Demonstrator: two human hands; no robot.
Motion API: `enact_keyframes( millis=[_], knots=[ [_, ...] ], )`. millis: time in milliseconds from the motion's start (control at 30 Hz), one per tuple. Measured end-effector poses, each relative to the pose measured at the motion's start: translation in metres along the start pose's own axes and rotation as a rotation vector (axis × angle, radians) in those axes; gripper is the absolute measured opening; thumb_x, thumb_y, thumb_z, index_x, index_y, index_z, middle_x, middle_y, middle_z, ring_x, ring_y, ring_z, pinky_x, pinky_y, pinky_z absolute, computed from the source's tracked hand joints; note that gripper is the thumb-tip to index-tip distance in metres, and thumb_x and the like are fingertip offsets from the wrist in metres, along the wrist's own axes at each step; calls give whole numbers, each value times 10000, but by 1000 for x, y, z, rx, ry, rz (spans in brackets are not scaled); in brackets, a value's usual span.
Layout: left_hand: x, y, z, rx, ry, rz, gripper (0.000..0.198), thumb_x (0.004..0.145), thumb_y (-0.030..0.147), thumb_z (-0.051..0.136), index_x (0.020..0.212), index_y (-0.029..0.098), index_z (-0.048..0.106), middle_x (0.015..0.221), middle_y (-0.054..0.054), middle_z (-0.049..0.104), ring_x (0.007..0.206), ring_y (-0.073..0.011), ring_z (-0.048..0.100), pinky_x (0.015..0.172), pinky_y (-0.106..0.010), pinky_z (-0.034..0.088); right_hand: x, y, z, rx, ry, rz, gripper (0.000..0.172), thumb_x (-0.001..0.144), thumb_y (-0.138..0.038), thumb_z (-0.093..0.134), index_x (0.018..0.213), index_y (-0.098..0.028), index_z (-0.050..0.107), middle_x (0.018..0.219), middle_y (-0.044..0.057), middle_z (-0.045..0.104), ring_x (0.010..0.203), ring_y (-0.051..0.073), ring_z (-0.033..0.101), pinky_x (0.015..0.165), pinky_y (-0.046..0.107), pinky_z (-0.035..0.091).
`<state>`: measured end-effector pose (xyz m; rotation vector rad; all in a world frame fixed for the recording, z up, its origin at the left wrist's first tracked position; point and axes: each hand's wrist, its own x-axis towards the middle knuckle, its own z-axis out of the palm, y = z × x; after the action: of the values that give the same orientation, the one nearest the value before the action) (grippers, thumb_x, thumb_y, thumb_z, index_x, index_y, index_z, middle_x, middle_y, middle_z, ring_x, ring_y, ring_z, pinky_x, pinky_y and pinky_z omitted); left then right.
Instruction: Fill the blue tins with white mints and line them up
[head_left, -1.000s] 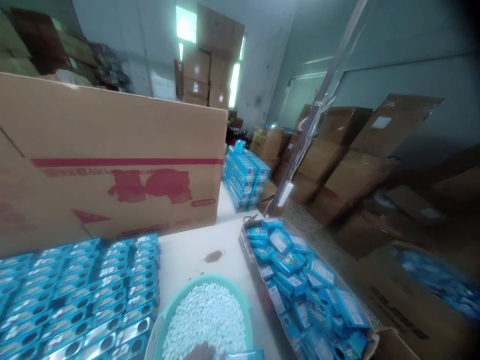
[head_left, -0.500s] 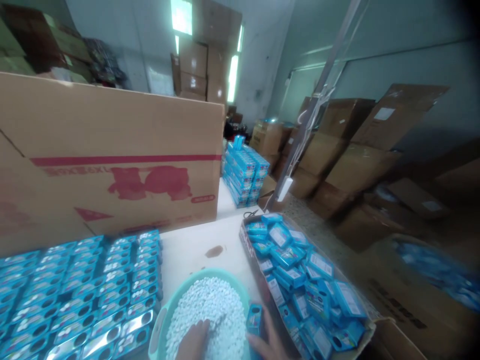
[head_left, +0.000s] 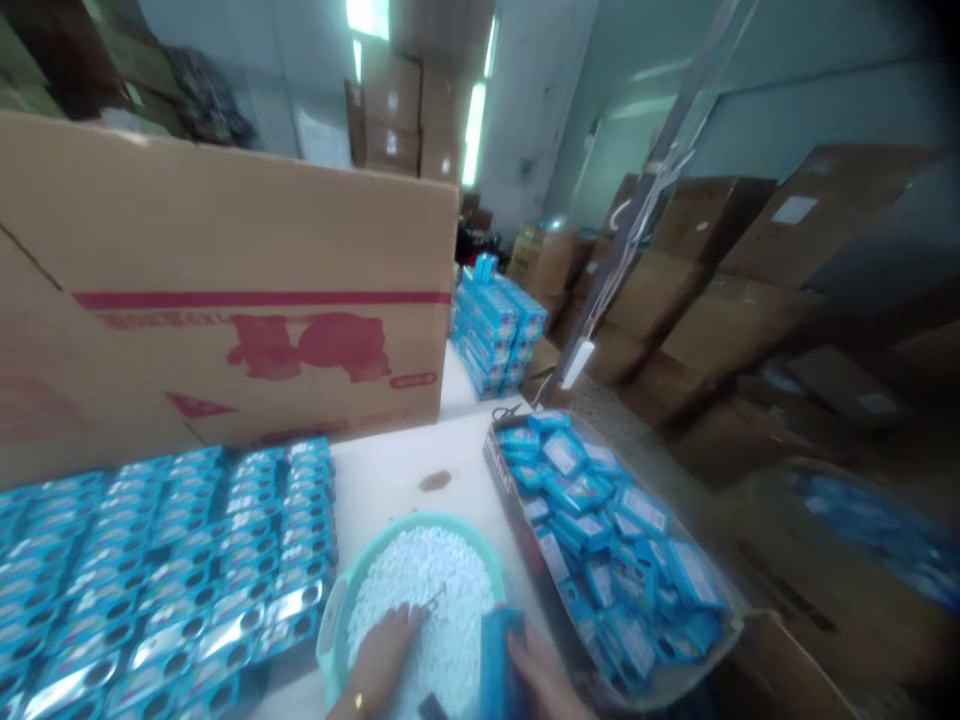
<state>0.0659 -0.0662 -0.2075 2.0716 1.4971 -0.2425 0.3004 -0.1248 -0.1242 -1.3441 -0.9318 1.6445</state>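
A round turquoise basin [head_left: 335, 620] full of small white pellets [head_left: 427, 560] stands in front of me. My left hand [head_left: 384, 655] is in the basin, its fingers curled down at the pellets. A thin dark piece [head_left: 433, 600] shows at its fingertips, too blurred to name. My right hand [head_left: 541, 672] is closed round a small blue box [head_left: 496, 660], held upright over the basin's right side. Another dark piece [head_left: 433, 708] shows at the bottom edge, its kind unclear.
Rows of blue boxes [head_left: 172, 580] stand at left before a large carton [head_left: 300, 250]. A shallow carton tray [head_left: 517, 510] heaped with blue boxes lies at right. Scissors [head_left: 506, 411], stacked blue boxes [head_left: 495, 320] and a slanted post [head_left: 626, 230] are farther back.
The blue box in my right hand has come left over the basin, and its dark round opening no longer shows. My left hand stays among the pellets. The whole view has shifted slightly.
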Motion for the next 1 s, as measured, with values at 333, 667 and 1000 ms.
enact_keyframes(
  millis=[333,667,1000],
  knots=[
    [1,19,25,-394,-4,189,306,876,284,451,1137,187,579,1073,-69,665,978,-194,601,914,-322,460,10,7,-32,-510,269,-369,404,762,-416,667,1088,-210,547,1053,70,631,1001,239,597,925,406,468],
    [-41,-9,-73,-467,130,382,370,920,392,433,1174,157,562,1126,-100,639,1020,-199,594,934,-343,456,30,13,-27,-817,264,-560,340,840,-311,583,1157,-199,532,1080,114,606,1043,270,567,919,450,469],
    [-47,42,-150,65,-10,431,272,930,289,400,1070,152,588,905,-73,634,823,-180,602,758,-295,450,46,28,5,-878,96,-654,319,826,-191,548,1145,-178,533,1082,129,600,1037,277,551,915,455,479]
  ],
)
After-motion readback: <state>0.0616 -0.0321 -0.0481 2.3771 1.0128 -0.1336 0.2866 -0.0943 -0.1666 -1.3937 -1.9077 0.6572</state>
